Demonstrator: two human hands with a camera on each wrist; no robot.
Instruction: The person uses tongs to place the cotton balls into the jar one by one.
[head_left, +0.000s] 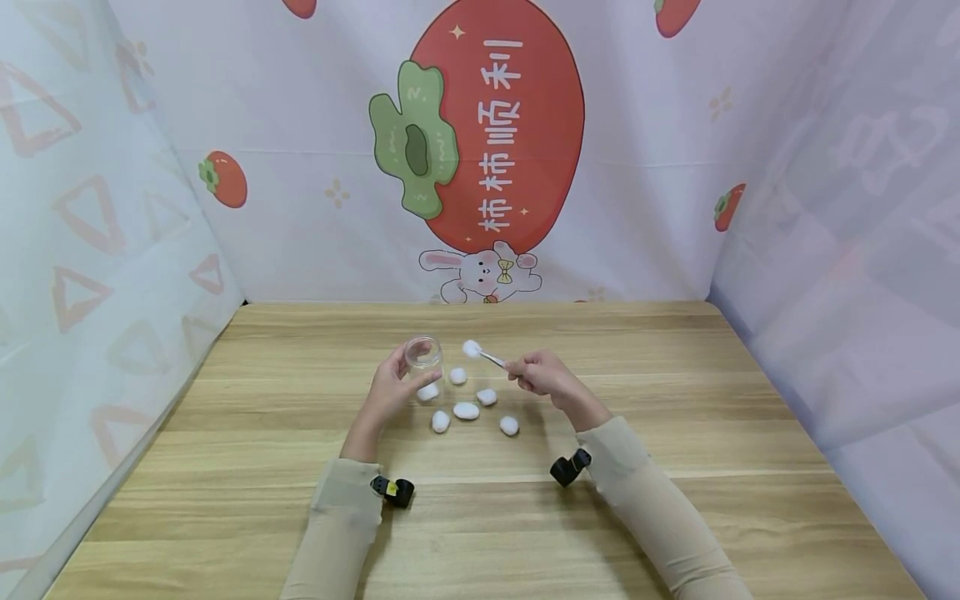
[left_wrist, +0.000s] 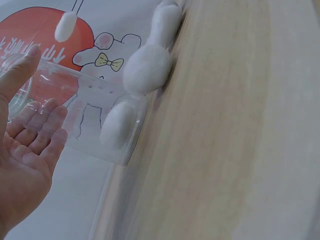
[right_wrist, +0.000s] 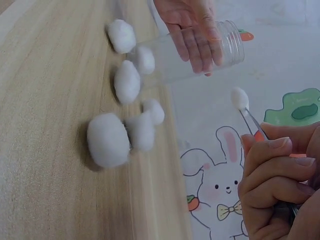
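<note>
A clear, lidless jar (head_left: 424, 354) stands upright on the table, and my left hand (head_left: 390, 388) holds it near the mouth, thumb on one side and fingers on the other. One cotton ball (left_wrist: 119, 124) lies at the bottom inside the jar. To the right, my right hand (head_left: 542, 372) pinches metal tweezers (head_left: 491, 358). Between the tweezer tips a cotton ball (right_wrist: 240, 98) hangs in the air, right of the jar's mouth and apart from it. The right wrist view shows the fingers curled round the tweezers, whose rear part is mostly hidden.
Several loose cotton balls (head_left: 466, 411) lie on the wooden table (head_left: 480, 517) in front and to the right of the jar. A printed cloth (head_left: 637, 167) hangs behind the table's far edge, with more cloth on both sides. Each wrist carries a small black camera (head_left: 570, 467).
</note>
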